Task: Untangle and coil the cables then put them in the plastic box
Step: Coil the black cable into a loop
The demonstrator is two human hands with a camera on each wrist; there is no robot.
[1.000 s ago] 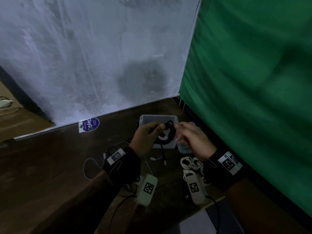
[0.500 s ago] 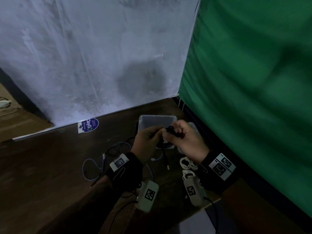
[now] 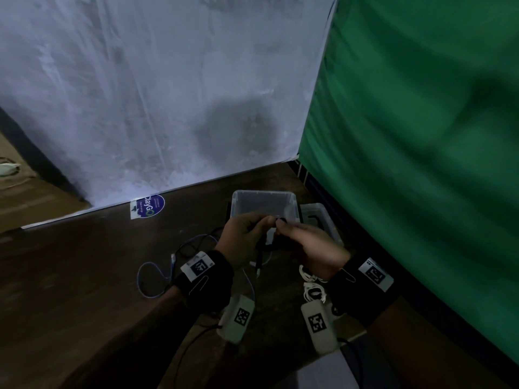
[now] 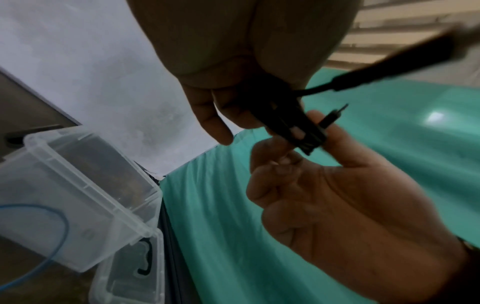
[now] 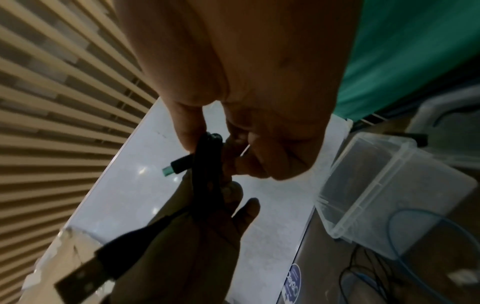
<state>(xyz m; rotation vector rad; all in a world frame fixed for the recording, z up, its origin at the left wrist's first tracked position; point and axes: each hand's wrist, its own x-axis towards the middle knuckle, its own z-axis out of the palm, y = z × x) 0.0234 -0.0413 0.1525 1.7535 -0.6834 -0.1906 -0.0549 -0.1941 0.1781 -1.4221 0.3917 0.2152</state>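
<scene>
Both hands pinch a coiled black cable (image 3: 271, 242) just before the clear plastic box (image 3: 264, 204): left hand (image 3: 244, 240), right hand (image 3: 311, 248). Coiling looks finished; next, lowering it in.

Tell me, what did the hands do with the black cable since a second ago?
The open black loop got squeezed into a tight bundle. Left hand and right hand moved closer, both pinching the black cable. The box, blue cable and white cables stayed put.
</scene>
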